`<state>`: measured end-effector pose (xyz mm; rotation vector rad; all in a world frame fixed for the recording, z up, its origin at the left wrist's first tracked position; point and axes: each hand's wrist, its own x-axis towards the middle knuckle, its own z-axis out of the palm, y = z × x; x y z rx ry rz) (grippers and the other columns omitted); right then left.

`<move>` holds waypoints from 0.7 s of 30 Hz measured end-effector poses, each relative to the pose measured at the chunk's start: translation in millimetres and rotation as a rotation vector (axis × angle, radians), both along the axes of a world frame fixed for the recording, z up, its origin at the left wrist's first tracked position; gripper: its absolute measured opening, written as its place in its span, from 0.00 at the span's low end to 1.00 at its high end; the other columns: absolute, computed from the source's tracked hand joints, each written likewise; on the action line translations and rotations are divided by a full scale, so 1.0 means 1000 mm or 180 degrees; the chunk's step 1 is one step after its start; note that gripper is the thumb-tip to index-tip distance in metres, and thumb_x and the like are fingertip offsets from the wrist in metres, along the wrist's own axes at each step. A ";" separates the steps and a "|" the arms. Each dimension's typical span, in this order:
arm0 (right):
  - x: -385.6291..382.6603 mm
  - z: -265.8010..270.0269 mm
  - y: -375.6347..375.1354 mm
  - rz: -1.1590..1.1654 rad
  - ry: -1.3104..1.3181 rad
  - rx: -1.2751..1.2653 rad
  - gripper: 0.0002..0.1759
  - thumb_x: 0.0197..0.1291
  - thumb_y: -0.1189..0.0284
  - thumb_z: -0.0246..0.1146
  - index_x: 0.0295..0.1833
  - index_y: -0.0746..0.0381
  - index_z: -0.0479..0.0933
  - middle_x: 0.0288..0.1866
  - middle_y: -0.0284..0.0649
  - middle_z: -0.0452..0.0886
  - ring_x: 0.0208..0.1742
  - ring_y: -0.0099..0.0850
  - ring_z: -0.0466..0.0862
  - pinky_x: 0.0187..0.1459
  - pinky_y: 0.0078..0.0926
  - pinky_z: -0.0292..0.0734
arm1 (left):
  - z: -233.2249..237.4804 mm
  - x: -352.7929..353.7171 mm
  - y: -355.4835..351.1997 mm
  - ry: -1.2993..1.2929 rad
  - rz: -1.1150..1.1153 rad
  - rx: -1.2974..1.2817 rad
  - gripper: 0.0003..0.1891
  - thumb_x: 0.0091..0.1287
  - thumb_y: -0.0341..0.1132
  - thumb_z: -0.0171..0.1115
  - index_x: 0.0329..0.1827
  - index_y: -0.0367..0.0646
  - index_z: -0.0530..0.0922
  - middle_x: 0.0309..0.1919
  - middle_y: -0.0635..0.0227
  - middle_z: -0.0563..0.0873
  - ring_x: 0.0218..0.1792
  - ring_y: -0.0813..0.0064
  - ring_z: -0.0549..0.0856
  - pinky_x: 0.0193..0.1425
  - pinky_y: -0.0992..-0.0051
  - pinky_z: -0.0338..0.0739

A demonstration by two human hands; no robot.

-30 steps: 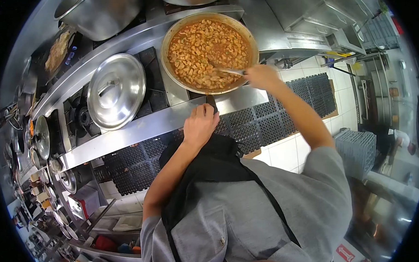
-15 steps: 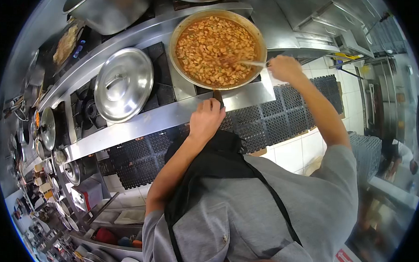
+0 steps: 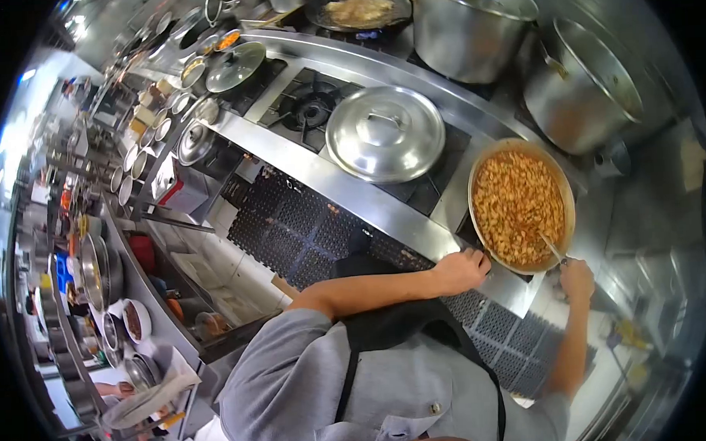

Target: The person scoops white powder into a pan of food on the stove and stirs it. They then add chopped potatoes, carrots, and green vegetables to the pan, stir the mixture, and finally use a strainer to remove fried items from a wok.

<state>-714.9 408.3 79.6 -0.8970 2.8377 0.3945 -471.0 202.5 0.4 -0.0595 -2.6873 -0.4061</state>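
The right hand (image 3: 577,279) is curled tightly around the spoon (image 3: 552,247), whose working end is sunk in the food (image 3: 519,203) close to the pan's near right side. The left hand (image 3: 461,271) is balled at the near edge of the pan (image 3: 570,205), seemingly around its handle, which the fingers cover. The pan rests at the front of the stove, full to well up its wall, so a quick or shallow sweep of the spoon could push pieces over the rim. The spoon crosses that rim just short of the right fingers; a low wrist could bring the knuckles against hot metal. If the left hand slackened, a hard stroke might turn or slide the pan, and with the ledge (image 3: 336,182) right there, it could tip toward the apron (image 3: 399,324). A pull by that hand carries the same risk. Just beyond the pan, the lid (image 3: 385,134) lies over the neighbouring burner, near enough that a sideways shove could knock it. Behind stand a tall pot (image 3: 471,45) and a second pot, the tilted-looking one (image 3: 571,108), both likely hot to a reaching forearm. A spill off the front would probably land on the mat (image 3: 291,230), making the footing slick.
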 end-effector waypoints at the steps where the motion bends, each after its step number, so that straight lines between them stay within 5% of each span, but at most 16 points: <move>1: -0.002 -0.006 -0.008 0.0055 0.0042 -0.0001 0.15 0.60 0.62 0.62 0.38 0.63 0.84 0.37 0.53 0.84 0.41 0.50 0.85 0.44 0.46 0.80 | -0.002 -0.002 0.000 -0.0124 -0.0134 0.0025 0.15 0.54 0.34 0.61 0.39 0.30 0.76 0.31 0.55 0.80 0.32 0.61 0.84 0.31 0.69 0.80; 6: 0.032 0.018 -0.018 -0.0099 0.0580 -0.0080 0.16 0.61 0.61 0.62 0.40 0.65 0.81 0.36 0.51 0.84 0.38 0.47 0.86 0.39 0.43 0.81 | -0.003 0.004 0.004 0.0108 -0.0015 -0.0188 0.16 0.55 0.39 0.63 0.36 0.34 0.76 0.29 0.60 0.79 0.31 0.65 0.84 0.27 0.71 0.79; 10: 0.031 -0.002 0.049 -0.0454 0.1324 -0.0527 0.18 0.66 0.63 0.59 0.55 0.62 0.70 0.35 0.52 0.83 0.37 0.52 0.84 0.36 0.48 0.77 | -0.003 0.005 0.008 0.0020 0.0097 -0.0132 0.16 0.55 0.39 0.63 0.38 0.34 0.76 0.28 0.60 0.79 0.29 0.65 0.84 0.28 0.71 0.79; 14: 0.079 -0.038 0.052 -0.1075 0.0485 -0.1228 0.19 0.68 0.63 0.54 0.58 0.64 0.70 0.42 0.61 0.82 0.42 0.60 0.81 0.44 0.55 0.72 | -0.004 0.004 0.007 -0.0022 0.0127 -0.0062 0.16 0.56 0.39 0.63 0.39 0.34 0.76 0.29 0.60 0.79 0.29 0.64 0.83 0.29 0.70 0.79; 17: 0.090 -0.078 0.057 -0.0957 0.0605 -0.1066 0.14 0.71 0.63 0.52 0.52 0.63 0.67 0.37 0.58 0.82 0.38 0.58 0.82 0.36 0.55 0.73 | -0.002 0.004 0.007 0.0122 -0.0021 0.0207 0.14 0.55 0.32 0.57 0.38 0.28 0.77 0.28 0.55 0.81 0.28 0.62 0.84 0.26 0.68 0.79; 21: 0.098 -0.082 0.048 -0.1228 0.0497 -0.1336 0.13 0.68 0.68 0.55 0.51 0.66 0.72 0.38 0.58 0.82 0.40 0.57 0.82 0.38 0.53 0.74 | 0.006 0.010 0.003 -0.0152 -0.0038 0.0391 0.17 0.60 0.39 0.60 0.42 0.31 0.75 0.31 0.56 0.80 0.32 0.61 0.84 0.31 0.68 0.80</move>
